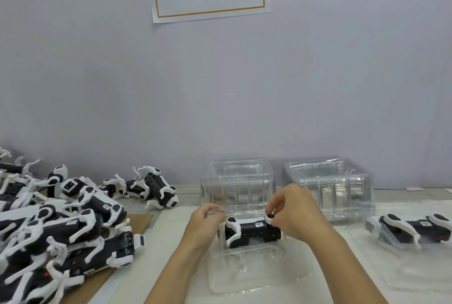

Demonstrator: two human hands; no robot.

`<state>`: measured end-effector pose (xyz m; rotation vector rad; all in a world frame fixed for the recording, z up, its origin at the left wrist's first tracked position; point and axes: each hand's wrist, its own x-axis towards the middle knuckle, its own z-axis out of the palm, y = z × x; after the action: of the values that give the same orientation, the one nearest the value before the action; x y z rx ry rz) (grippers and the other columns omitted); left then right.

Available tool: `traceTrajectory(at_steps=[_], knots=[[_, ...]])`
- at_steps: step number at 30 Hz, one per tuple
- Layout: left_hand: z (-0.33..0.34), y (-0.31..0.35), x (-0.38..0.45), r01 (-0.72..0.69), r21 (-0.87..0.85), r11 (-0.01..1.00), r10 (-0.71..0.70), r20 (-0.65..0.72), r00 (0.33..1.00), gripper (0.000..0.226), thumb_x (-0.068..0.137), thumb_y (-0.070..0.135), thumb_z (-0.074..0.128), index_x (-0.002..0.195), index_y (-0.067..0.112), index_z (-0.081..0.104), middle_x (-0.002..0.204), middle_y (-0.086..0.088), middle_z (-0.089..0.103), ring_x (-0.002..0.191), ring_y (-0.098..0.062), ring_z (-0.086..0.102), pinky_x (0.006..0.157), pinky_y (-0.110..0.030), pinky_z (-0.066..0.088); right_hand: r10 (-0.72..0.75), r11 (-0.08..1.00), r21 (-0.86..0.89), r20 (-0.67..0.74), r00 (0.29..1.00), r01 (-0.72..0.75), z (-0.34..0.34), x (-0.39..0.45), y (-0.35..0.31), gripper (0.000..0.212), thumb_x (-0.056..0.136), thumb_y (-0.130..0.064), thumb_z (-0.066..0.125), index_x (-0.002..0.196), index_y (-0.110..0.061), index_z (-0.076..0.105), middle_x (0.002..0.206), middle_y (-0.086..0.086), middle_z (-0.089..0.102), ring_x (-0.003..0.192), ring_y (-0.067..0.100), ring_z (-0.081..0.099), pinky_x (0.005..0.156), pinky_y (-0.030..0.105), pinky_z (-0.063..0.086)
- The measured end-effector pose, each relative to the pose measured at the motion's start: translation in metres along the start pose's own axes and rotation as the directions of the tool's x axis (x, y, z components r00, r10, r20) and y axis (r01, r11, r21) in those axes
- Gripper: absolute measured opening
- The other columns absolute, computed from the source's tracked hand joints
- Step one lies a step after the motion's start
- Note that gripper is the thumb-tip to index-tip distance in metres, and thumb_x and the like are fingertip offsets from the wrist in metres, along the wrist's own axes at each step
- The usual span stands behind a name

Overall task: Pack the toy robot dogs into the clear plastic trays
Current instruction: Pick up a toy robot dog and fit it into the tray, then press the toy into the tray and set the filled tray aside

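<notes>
Both hands [247, 215] seating one toy robot dog [252, 230] in clear plastic tray [256, 276]: left hand [205, 218] pinches tray edge, right hand [291, 208] grips hind leg; next, likely press flush.

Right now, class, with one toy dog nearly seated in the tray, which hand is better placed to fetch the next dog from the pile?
Probably the left hand. The pile of dogs lies on its side, and it only holds the tray edge. The right hand pinches the dog being seated.

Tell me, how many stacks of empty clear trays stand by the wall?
2. One stack stands just behind the hands; the other stack is to its right. How many trays each holds cannot be told.
</notes>
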<state>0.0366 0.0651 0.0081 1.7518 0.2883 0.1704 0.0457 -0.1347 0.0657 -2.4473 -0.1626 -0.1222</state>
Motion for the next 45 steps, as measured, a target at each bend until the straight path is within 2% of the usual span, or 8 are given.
traceTrajectory(at_steps=[4,14,20,24,29,38,41,45], knots=[[-0.003,0.002,-0.001,0.001,0.045,0.999,-0.005,0.075,0.997,0.028,0.082,0.038,0.078,0.104,0.027,0.066,0.108,0.010,0.068,0.106,-0.007,0.060,0.074,-0.021,0.041,-0.003,1.000,0.013,0.012,1.000,0.002,0.000,0.001,0.000,0.032,0.076,0.001,0.067,0.070,-0.031,0.071,0.081,-0.008,0.067,0.076,0.009,0.065,0.075,0.034,0.061],[-0.005,0.013,-0.004,-0.099,0.294,0.951,0.074,0.096,0.993,0.031,0.086,0.038,0.076,0.110,0.031,0.058,0.114,0.008,0.060,0.097,0.002,0.055,0.070,-0.016,0.039,-0.025,1.000,0.003,0.024,0.999,0.025,-0.001,0.002,0.003,0.033,0.079,0.001,0.069,0.066,-0.030,0.069,0.082,-0.009,0.068,0.080,0.009,0.066,0.078,0.033,0.061],[0.000,0.035,-0.017,-0.500,0.582,0.642,0.450,0.242,0.860,0.022,0.091,0.040,0.067,0.106,0.047,0.053,0.118,0.021,0.052,0.119,-0.003,0.046,0.103,-0.027,0.037,-0.036,0.999,-0.004,0.028,0.999,0.036,-0.001,0.004,0.005,0.033,0.078,-0.001,0.070,0.068,-0.033,0.069,0.085,-0.008,0.068,0.079,0.007,0.065,0.074,0.027,0.059],[0.010,0.038,-0.023,-0.530,0.645,0.550,0.305,0.436,0.847,0.053,0.076,0.074,0.063,0.120,0.046,0.059,0.136,0.023,0.044,0.130,-0.004,0.035,0.111,-0.032,0.029,-0.051,0.999,0.010,0.045,0.998,0.051,-0.003,0.007,0.007,0.030,0.077,-0.004,0.074,0.072,-0.033,0.071,0.084,-0.007,0.068,0.077,0.003,0.063,0.062,0.016,0.050],[0.012,0.035,-0.030,-0.485,0.726,0.488,0.155,0.475,0.866,0.087,0.049,0.091,0.058,0.126,0.055,0.046,0.159,0.013,0.022,0.148,-0.011,0.011,0.119,-0.040,0.011,-0.077,0.995,0.062,0.052,0.996,0.074,-0.002,0.008,0.010,0.019,0.084,-0.013,0.074,0.079,-0.031,0.073,0.081,-0.008,0.068,0.075,0.002,0.063,0.057,0.013,0.043],[0.016,0.039,-0.037,-0.525,0.736,0.428,0.254,0.460,0.851,0.071,0.064,0.075,0.070,0.125,0.047,0.047,0.130,0.015,0.036,0.123,-0.010,0.026,0.106,-0.030,0.016,-0.095,0.978,0.174,-0.114,0.989,0.114,-0.005,0.012,0.009,0.020,0.091,-0.020,0.066,0.078,-0.035,0.071,0.078,-0.014,0.067,0.072,-0.001,0.062,0.058,0.014,0.042],[0.016,0.049,-0.040,-0.571,0.718,0.398,0.315,0.478,0.820,0.073,0.062,0.077,0.069,0.125,0.048,0.046,0.132,0.016,0.034,0.125,-0.008,0.021,0.104,-0.029,0.014,-0.065,0.951,0.276,-0.272,0.960,0.142,-0.017,0.011,0.004,0.023,0.090,-0.015,0.063,0.080,-0.033,0.073,0.075,-0.016,0.066,0.070,-0.003,0.060,0.057,0.011,0.038],[0.013,0.068,-0.045,-0.629,0.685,0.367,0.448,0.463,0.765,0.080,0.055,0.082,0.061,0.127,0.053,0.042,0.146,0.013,0.028,0.134,-0.001,0.010,0.112,-0.032,0.011,-0.063,0.884,0.399,-0.413,0.909,0.243,-0.036,0.007,-0.002,0.022,0.091,-0.016,0.062,0.089,-0.036,0.071,0.093,-0.013,0.068,0.085,0.003,0.061,0.066,0.016,0.041]])
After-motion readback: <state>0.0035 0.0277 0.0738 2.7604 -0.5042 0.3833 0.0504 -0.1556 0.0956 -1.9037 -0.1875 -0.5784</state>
